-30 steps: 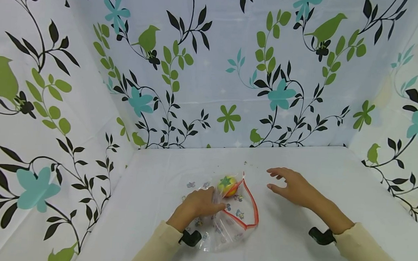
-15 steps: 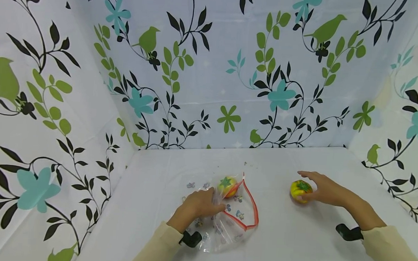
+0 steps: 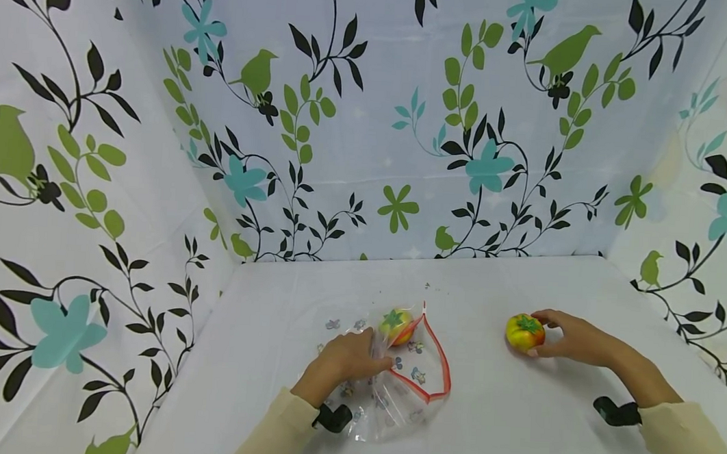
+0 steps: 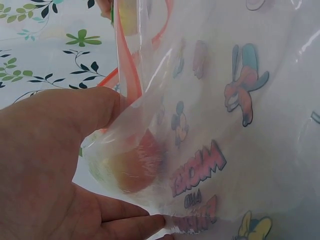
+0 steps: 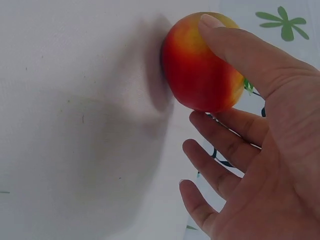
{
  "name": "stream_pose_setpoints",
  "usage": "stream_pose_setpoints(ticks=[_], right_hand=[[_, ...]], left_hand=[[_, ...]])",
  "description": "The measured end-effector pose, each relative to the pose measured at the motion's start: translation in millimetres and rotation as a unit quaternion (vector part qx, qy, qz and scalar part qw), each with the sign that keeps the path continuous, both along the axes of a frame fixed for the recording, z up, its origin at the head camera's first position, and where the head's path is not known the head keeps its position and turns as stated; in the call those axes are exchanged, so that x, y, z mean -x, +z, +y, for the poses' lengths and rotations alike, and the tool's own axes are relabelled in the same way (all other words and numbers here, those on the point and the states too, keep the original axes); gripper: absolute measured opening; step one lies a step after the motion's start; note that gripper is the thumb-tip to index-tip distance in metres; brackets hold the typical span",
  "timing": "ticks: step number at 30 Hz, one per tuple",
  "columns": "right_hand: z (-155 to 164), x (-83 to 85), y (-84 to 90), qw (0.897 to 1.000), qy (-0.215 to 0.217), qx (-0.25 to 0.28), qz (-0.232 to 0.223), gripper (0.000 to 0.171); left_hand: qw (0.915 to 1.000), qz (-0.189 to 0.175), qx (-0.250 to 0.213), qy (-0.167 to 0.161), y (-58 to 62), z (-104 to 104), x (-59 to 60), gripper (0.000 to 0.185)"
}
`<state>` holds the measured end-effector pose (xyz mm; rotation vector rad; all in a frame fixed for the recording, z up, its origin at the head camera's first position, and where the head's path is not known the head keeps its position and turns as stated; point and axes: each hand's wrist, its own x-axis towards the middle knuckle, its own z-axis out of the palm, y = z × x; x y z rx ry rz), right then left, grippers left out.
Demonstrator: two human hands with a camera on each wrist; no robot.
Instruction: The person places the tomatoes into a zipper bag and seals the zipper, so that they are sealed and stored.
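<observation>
My left hand (image 3: 346, 358) holds a clear plastic bag (image 3: 390, 417) by its side near the mouth, which gapes toward the right. Red trim (image 3: 446, 361) edges that mouth, and cartoon figures are printed on the film. Inside lies a yellow-and-red toy tomato (image 3: 395, 322) with a green star-shaped top, blurred through the film in the left wrist view. To the right, my right hand (image 3: 580, 340) pinches a second toy tomato (image 3: 524, 333) on the table. In the right wrist view its thumb lies across the tomato (image 5: 200, 75) and fingertips meet the opposite side; the other fingers are spread.
The white table (image 3: 477, 411) ends at a hanging cloth (image 3: 356, 137) printed with birds, leaves and flowers, which also lines both sides. Small dark specks (image 3: 431, 286) show on the table behind the bag. A black wrist mount (image 3: 616, 412) juts below my right sleeve.
My right hand has moved right, away from the bag's mouth, to the second toy tomato, shifting slightly around it in the last half second. My left hand and the bag have stayed put.
</observation>
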<state>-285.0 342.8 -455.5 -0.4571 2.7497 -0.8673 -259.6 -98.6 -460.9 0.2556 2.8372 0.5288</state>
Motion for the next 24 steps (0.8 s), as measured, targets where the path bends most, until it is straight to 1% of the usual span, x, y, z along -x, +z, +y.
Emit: stream_pose_setpoints(ticks=[7, 12, 16, 24], right_hand=[[3, 0.6, -4.4, 1.000, -0.001, 0.009, 0.005, 0.079], [1, 0.3, -4.5, 1.000, -0.004, 0.013, 0.008, 0.078], [-3, 0.4, -2.3, 1.000, -0.002, 0.012, 0.017, 0.078], [-19, -1.4, 6.8, 0.999, 0.013, 0.029, 0.030, 0.076]], left_hand=[[1.0000, -0.003, 0.001, 0.003, 1.2, 0, -0.2, 0.087], [1.0000, -0.001, 0.002, 0.002, 2.4, 0, -0.1, 0.086], [1.0000, -0.001, 0.001, 0.003, 2.7, 0, 0.0, 0.086], [1.0000, -0.002, -0.005, 0.003, 1.5, 0, 0.4, 0.086]])
